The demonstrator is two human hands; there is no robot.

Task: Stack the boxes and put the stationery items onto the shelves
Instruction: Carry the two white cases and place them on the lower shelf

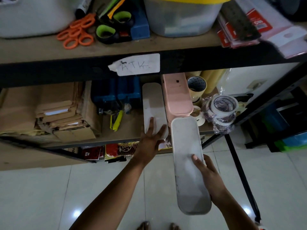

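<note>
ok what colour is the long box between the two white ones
Pale pink box, clearest in the head view.

glossy white tile floor with grey grout lines, bright light spots reflected on it; dark metal shelving frame with tan wooden boards, white paper label reading ATK on front edge; room dim overall

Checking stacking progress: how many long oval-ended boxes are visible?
3: a white box on the middle shelf under the left hand, a pink box beside it, another white box held by the right hand. Others may be hidden.
</note>
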